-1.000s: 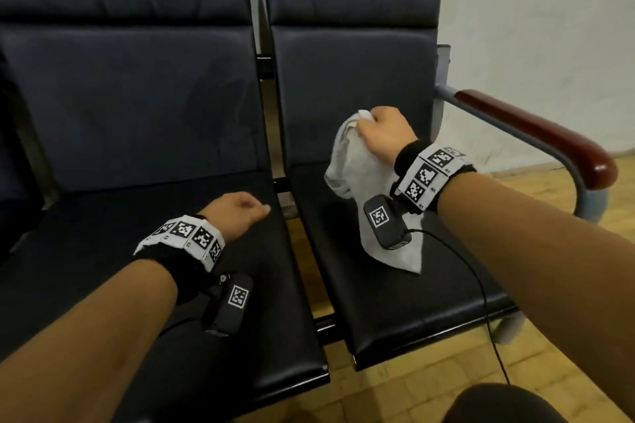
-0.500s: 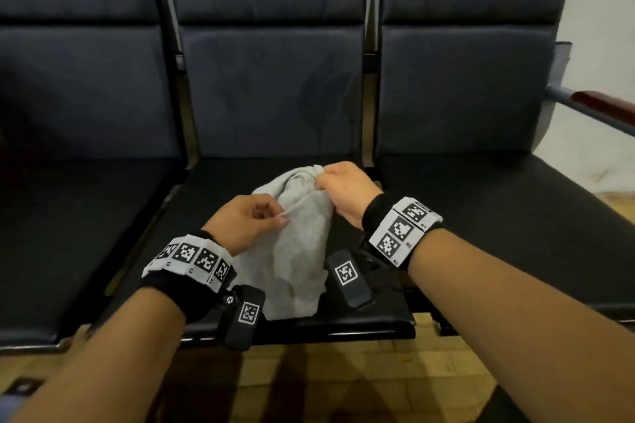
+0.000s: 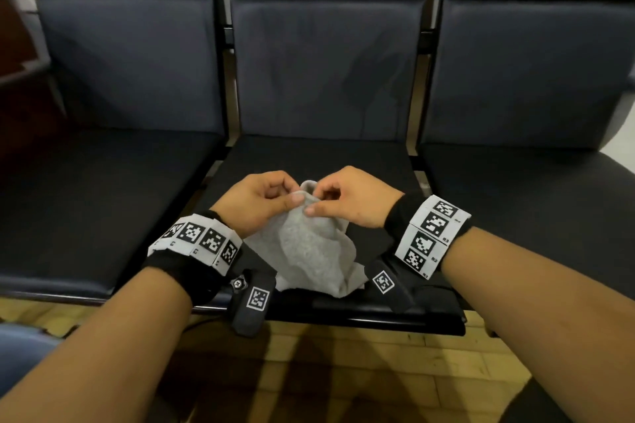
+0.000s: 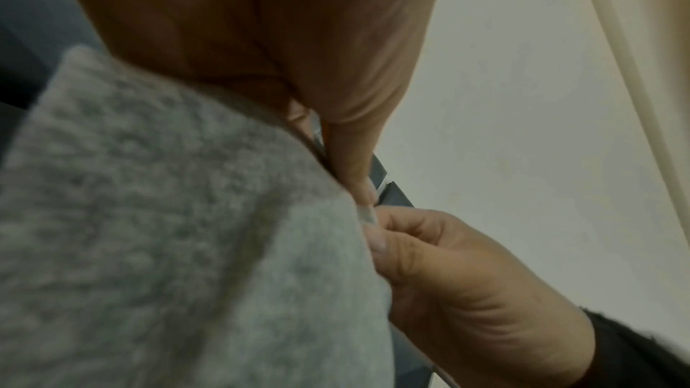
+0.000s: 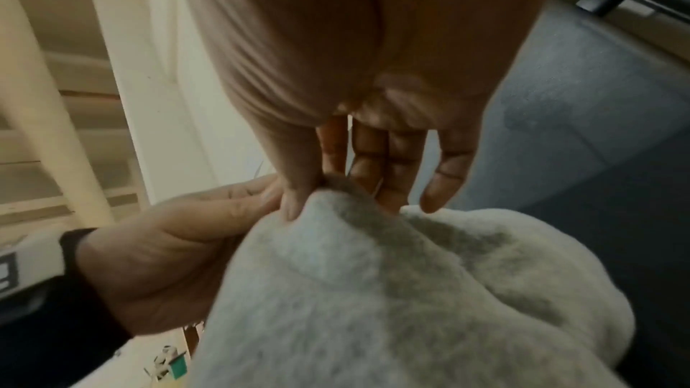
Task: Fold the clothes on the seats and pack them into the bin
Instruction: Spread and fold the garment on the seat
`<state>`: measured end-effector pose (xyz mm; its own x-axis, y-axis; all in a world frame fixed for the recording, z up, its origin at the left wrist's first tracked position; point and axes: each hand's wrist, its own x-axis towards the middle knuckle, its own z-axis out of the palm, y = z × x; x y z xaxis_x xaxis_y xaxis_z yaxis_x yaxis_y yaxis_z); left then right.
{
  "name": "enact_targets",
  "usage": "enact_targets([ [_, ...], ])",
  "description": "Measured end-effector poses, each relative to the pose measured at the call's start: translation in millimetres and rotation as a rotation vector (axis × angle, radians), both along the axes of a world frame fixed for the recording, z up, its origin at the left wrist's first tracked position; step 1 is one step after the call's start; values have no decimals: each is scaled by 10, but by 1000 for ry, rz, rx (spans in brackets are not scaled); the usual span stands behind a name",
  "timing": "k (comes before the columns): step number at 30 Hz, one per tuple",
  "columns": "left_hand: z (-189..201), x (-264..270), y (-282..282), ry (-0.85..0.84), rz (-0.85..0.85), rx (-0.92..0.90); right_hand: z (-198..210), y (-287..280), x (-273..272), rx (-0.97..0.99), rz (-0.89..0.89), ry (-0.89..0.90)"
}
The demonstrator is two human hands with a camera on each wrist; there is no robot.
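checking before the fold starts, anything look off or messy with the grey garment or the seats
Nothing is damaged or spilled. The grey garment lies crumpled on the front of the middle seat, bunched rather than flat. The left hand and right hand pinch its top edge close together. No bin is in view.

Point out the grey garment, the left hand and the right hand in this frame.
grey garment (image 3: 309,251): head view, middle of the crumpled fabric.
left hand (image 3: 256,203): head view, back of the hand, pinching the garment's top edge.
right hand (image 3: 357,197): head view, back of the hand, pinching the same edge.
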<state>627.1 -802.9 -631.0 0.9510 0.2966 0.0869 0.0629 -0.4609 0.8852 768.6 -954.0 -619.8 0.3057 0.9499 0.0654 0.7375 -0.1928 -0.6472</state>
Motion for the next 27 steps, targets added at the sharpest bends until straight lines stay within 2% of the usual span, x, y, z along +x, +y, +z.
enact_targets([
  [3, -9, -79, 58, 172, -28, 2, 0, 31, 40, 185, -125, 28],
  [5, -34, -106, 71, 180, 16, 33, 41, 36, 88, 299, -213, 76],
  [6, -37, -111, 71, 117, 62, -38, 63, 32, 113, 321, -243, 99],
  [8, 13, -104, 65, -58, 162, -336, 118, 3, 144, 309, -268, 122],
  [9, 61, -96, 63, -120, 192, -429, 140, -14, 155, 278, -258, 113],
  [10, 116, -89, 58, -157, 209, -435, 159, -30, 150, 248, -227, 112],
  [13, 189, -49, 50, -157, 168, -248, 198, -46, 31, 196, -66, 297],
  [14, 172, -49, 43, -127, 128, -211, 198, -31, -24, 190, -28, 323],
  [15, 149, -58, 27, -91, 95, -197, 206, -17, -87, 185, -7, 275],
  [17, 112, -63, -7, -48, 53, -226, 231, 12, -157, 218, -15, 121],
  [18, 109, -66, -31, -33, 31, -244, 237, 18, -155, 257, -32, 105],
  [20, 103, -64, -33, 57, -31, -243, 265, 7, -106, 340, -75, 186],
  [22, 71, -92, -38, 230, -106, -107, 282, -22, -12, 426, -142, 296],
  [24, -21, -105, 0, 360, -84, 141, 315, -64, 72, 491, -225, 331],
  [25, -61, -108, 14, 362, -30, 228, 328, -84, 110, 512, -264, 327],
  [27, -72, -111, 46, 263, 115, 255, 362, -133, 163, 536, -319, 335],
])
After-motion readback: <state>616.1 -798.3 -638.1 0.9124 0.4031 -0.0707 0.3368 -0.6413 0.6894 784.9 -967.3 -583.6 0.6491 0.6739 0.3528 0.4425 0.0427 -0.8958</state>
